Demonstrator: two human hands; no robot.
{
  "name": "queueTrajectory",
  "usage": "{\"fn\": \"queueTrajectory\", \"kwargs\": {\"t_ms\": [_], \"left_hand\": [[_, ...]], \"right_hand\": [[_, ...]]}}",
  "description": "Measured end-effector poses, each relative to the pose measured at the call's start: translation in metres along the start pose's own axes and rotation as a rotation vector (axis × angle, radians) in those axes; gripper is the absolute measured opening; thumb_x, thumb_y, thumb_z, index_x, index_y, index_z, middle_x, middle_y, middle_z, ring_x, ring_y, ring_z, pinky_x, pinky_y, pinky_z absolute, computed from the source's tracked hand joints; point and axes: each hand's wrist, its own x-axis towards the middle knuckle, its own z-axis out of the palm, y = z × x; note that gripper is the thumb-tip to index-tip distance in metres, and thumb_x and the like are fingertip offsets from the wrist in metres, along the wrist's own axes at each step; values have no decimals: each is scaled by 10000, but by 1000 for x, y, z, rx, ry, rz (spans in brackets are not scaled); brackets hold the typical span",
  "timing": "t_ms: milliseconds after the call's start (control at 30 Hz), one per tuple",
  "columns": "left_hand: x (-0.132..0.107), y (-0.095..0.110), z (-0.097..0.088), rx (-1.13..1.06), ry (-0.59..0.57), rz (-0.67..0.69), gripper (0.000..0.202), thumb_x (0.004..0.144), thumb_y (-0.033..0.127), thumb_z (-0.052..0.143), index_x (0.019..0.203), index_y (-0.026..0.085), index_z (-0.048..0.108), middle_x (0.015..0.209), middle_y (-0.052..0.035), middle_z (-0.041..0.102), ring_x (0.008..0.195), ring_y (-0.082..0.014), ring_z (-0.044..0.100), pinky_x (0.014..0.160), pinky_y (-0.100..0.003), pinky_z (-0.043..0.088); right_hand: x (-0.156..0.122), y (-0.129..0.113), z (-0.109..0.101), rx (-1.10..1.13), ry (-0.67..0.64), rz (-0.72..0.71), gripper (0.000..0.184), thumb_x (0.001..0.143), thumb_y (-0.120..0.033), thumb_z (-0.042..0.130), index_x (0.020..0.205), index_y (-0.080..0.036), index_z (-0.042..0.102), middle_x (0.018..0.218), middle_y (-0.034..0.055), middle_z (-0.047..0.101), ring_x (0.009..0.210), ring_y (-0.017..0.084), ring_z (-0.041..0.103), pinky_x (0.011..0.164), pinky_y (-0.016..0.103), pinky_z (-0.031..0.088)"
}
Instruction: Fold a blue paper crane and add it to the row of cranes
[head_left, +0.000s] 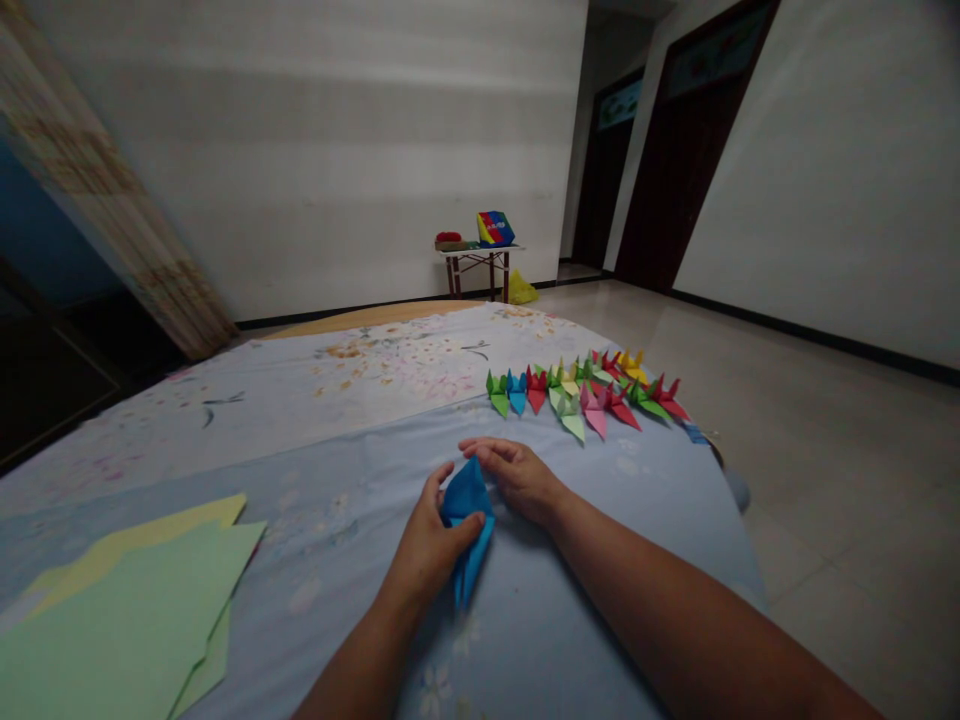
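Lower centre: left hand (pixel 429 545) pinching blue folded paper (pixel 466 497), fingers clamped; paper's long axis running toward bottom edge; right hand (pixel 519 480) touching upper tip, fingers lying flat, not gripping.

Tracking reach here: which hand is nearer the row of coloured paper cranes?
Right. The right hand lies just short of the paper cranes, fingers on the blue paper; the left hand pinches that paper, nearer the person and further left.

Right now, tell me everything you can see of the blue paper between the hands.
The blue folded paper is thin, matte, creased into a long pointed shape, narrow tip toward the person. It rests on the light blue cloth. The left hand pinches its middle; the right hand touches its far end.
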Motion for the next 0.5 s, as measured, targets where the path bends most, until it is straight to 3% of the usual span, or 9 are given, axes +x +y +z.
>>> {"fn": "queueTrajectory", "kwargs": {"t_ms": [300,500], "left_hand": [[0,-1,0,31,-17,16,713,621,224,700,1264,171,396,892,-44,636,747,-189,626,648,-274,473],[0,0,-1,63,2,36,711,611,214,707,1257,158,415,947,-68,624,786,-196,616,690,-284,468]], "right_hand": [[-1,-1,0,16,-6,18,246,740,-426,664,858,-214,709,1076,44,635,1010,177,544,917,333,369],[-1,-4,1,20,1,60,312,712,-445,682,901,-197,700,940,36,640,874,156,563,839,306,399]]}}
